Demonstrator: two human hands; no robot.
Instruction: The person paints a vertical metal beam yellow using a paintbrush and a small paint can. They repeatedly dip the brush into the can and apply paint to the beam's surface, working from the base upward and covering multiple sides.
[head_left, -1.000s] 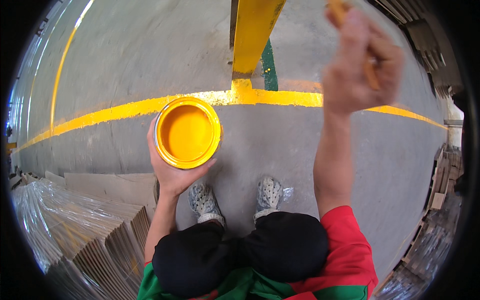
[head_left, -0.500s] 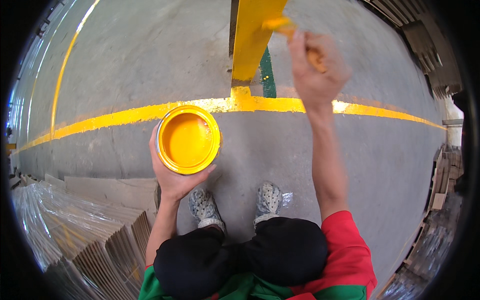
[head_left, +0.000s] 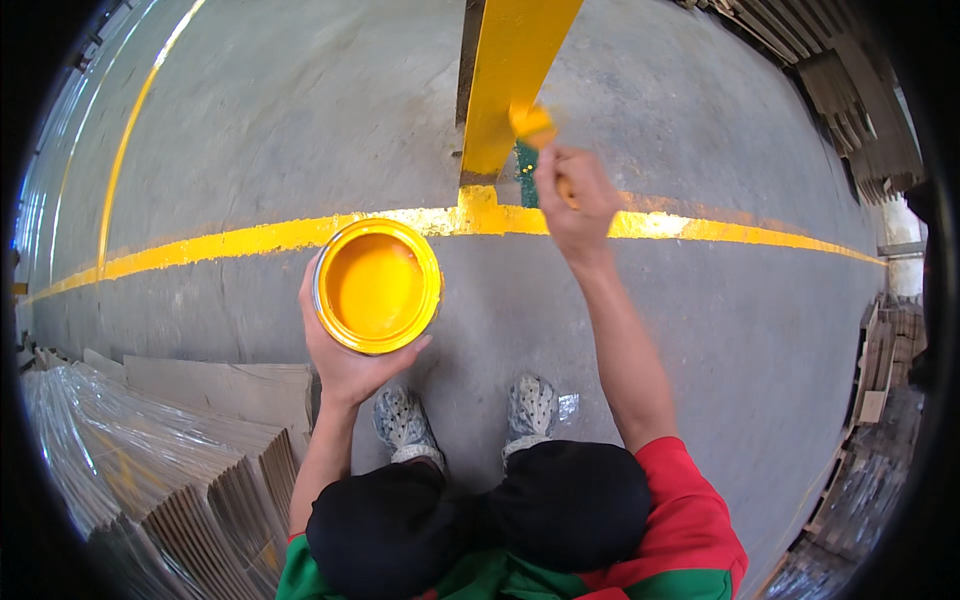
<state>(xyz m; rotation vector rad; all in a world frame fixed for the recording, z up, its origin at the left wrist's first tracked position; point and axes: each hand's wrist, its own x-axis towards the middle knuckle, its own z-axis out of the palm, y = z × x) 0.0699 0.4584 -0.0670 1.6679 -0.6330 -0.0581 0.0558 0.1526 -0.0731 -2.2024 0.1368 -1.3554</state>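
My left hand [head_left: 345,362] is wrapped round a round paint can [head_left: 378,286] of yellow paint, its top off and its rim coated yellow. In my right hand [head_left: 580,205] is a paintbrush [head_left: 533,126], gripped by its handle. Yellow paint covers the bristles, which meet or come very close to the right edge of a yellow post [head_left: 510,80]; contact is hard to tell through the blur. Beneath the post's foot runs a glossy yellow floor line [head_left: 290,236]. A green strip [head_left: 527,178] with yellow drops lies on the floor just behind the brush hand.
Stacked cardboard sheets [head_left: 215,480], partly under clear plastic wrap [head_left: 90,430], stand at the lower left. More flat stacks [head_left: 885,350] line the right side. My two patterned shoes [head_left: 405,420] are on the grey concrete floor [head_left: 720,330], short of the yellow line.
My right hand has brought the brush down and to the left, from higher on the post to lower along its right edge. The can in my left hand has hardly moved.
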